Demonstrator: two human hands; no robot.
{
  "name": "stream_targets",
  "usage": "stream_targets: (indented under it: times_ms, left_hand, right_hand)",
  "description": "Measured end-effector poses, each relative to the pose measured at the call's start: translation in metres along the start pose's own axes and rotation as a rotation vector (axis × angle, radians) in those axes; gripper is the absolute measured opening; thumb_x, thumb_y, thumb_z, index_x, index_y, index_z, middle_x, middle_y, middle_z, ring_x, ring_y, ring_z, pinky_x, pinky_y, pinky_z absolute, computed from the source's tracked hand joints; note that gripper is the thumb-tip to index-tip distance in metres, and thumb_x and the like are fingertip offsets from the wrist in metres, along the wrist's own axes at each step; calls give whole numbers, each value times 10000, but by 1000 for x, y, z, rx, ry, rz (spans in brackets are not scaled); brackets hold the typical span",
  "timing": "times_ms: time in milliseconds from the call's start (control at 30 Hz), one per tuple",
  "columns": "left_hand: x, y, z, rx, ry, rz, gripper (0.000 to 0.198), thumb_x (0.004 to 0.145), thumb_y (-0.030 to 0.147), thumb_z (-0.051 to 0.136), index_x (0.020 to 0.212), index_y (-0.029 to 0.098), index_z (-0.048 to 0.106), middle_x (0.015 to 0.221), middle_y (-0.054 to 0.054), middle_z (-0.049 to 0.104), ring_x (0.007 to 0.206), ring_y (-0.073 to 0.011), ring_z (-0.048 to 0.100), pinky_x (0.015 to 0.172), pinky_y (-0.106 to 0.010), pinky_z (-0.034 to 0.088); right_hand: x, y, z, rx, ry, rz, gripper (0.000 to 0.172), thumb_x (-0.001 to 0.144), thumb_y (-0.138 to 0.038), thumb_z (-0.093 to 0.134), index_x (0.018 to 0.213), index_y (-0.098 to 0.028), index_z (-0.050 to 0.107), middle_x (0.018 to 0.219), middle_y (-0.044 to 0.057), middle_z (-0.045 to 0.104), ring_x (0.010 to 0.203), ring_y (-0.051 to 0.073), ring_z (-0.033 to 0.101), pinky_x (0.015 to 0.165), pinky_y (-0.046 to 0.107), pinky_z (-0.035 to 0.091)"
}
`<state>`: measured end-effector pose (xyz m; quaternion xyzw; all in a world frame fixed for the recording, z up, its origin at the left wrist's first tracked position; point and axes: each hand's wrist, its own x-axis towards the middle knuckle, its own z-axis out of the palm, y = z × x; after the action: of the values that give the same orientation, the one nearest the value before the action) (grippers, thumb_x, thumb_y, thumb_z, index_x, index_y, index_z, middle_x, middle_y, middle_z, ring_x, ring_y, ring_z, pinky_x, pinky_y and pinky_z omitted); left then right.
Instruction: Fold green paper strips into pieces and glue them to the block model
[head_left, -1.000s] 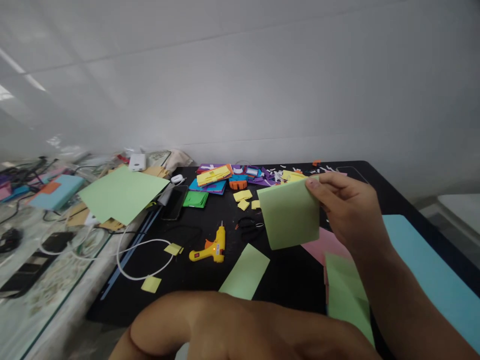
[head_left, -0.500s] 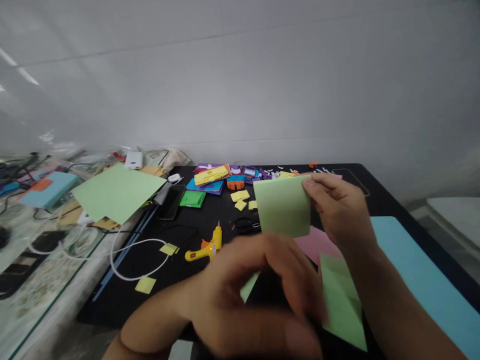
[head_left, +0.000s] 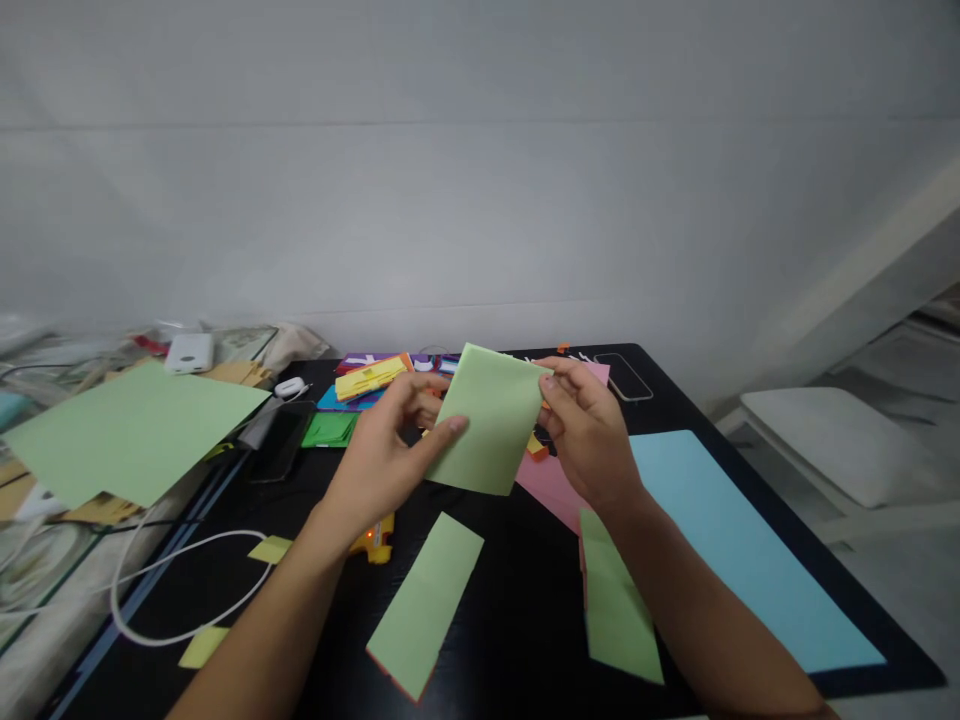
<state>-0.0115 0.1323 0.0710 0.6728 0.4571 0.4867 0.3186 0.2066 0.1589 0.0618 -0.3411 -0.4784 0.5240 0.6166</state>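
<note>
A light green paper square (head_left: 487,420) is held up above the black table, tilted. My left hand (head_left: 390,450) grips its left edge, thumb on the front face and fingers behind. My right hand (head_left: 589,425) pinches the upper right corner between thumb and fingers. Below, a green paper strip (head_left: 427,605) with a thin orange edge lies on the table. Another green piece (head_left: 615,600) lies partly beside my right forearm, near a pink sheet (head_left: 553,490). My left forearm partly hides the yellow glue gun (head_left: 377,540).
A light blue sheet (head_left: 735,540) lies at the right of the black table (head_left: 517,610). Folded green papers (head_left: 330,430), a phone (head_left: 279,445) and a white cable (head_left: 187,545) are at left, near a large green sheet (head_left: 135,430). A white stool (head_left: 825,440) stands at right.
My left hand has moved up from the near foreground and now grips the green square. The square and my right hand have shifted left, and the view has turned right.
</note>
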Motion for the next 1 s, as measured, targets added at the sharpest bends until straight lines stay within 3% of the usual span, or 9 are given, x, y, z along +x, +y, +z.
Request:
stream_targets:
  times_ms: [100,233,333,400,533,633,767,867,1000]
  left_hand:
    - [1,1,-2,-56,14,-26,197,949,384,720,1046,214,693,856,-20,739,754,-156,693,670,-270,542]
    - [6,-2,-7,-38,98,3,201,910,378,773,1013,211,729,850,-18,744,730,-149,686,631,-251,524]
    - [8,-2,-9,-27,221,27,243,871,360,820,1042,212,731,874,-20,751,755,-156,701,641,-251,533]
    - [9,-1,-10,-60,320,77,272,859,333,837,1071,213,715,895,-20,751,790,-157,710,697,-261,556]
    - [10,0,-12,-154,451,234,277,871,315,828,1068,221,657,1021,-34,717,933,-160,714,818,-277,589]
    - [11,-2,-13,-221,357,226,420,830,315,863,1137,262,581,1155,-32,660,941,-151,714,769,-265,611]
    - [11,-1,-10,-273,184,157,562,812,303,875,1189,308,458,1143,-22,664,832,-155,748,656,-268,631]
    - [9,4,-8,-259,206,163,523,853,302,842,1161,313,418,1034,11,684,682,-127,736,606,-260,624]
    - [7,11,-8,-219,247,119,532,841,345,855,1119,317,403,995,33,679,656,-131,739,630,-290,649]
  right_hand:
    - [0,-5,-1,-28,-54,31,202,924,-343,717,1084,-234,661,922,21,716,763,151,685,684,308,621]
    - [0,-13,-9,-215,-160,-1,341,884,-323,788,1182,-251,638,898,5,711,748,160,698,682,330,664]
    - [0,-15,-14,-307,-247,43,323,860,-335,819,1126,-253,655,849,-1,706,718,162,698,585,294,655]
    - [1,-14,-14,-276,-252,65,292,834,-349,846,1028,-241,656,823,-3,701,723,165,704,578,290,659]
    - [3,-13,-12,-180,-144,29,281,808,-363,872,883,-218,644,769,-12,671,732,157,707,721,349,701]
    - [4,-12,-12,-100,-89,0,285,800,-347,882,884,-224,638,824,-6,689,780,164,723,825,400,703]
    - [4,-13,-12,-20,-136,-18,300,828,-324,860,1061,-236,693,1081,52,767,1054,234,756,980,456,660]
    - [4,-14,-12,-25,-164,-20,242,852,-315,838,1060,-232,746,1107,60,783,1089,242,756,1020,473,642]
    - [3,-16,-13,-62,-170,33,179,840,-324,856,970,-229,779,1027,56,802,994,229,779,1009,472,648]
